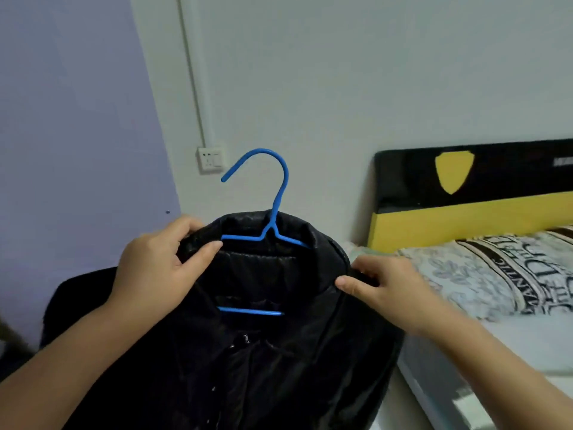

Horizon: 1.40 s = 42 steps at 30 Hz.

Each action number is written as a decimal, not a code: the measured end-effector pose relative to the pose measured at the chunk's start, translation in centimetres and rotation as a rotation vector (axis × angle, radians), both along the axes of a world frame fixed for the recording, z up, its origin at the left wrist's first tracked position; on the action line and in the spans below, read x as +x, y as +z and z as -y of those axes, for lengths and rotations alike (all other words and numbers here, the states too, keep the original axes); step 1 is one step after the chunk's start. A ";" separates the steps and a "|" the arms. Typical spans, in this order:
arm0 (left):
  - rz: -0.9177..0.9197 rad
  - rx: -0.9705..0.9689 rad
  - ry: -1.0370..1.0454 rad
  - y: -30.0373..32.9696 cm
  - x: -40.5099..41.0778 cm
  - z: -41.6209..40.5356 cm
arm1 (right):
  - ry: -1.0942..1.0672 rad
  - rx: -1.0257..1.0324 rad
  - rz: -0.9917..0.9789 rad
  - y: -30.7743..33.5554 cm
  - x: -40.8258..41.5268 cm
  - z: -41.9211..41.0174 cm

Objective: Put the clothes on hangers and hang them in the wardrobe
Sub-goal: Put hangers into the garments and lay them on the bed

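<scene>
While the blue hanger (269,225) sits inside the black jacket (263,336), left hand (155,268) and right hand (387,287) each grip a shoulder, at 9 and 3 o'clock. Hanging remains; no wardrobe shows.

Person's holding up a black jacket (263,336) w/ a blue hanger (274,209) inside it; hook is sticking up out of the collar, pointing left, and the lower bar is showing across the open neck. Left hand (155,271) is pinching the collar's left side, thumb lying on the fabric by the hanger's shoulder arm. Right hand (387,290) is gripping the jacket's right shoulder. Bed (496,336) w/ patterned pillow (465,268) and black-yellow headboard (465,193) is sitting at right; wall socket (210,159) behind.
</scene>
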<state>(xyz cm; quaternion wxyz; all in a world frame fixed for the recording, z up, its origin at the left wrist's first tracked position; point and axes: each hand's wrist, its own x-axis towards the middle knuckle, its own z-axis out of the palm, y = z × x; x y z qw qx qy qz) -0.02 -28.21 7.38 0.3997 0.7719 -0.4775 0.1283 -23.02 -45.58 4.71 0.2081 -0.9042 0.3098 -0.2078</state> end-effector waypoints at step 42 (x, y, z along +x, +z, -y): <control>-0.076 0.091 -1.416 -2.2 -53.9 39.3 | -1.579 -0.086 0.169 0.4 -50.9 2.9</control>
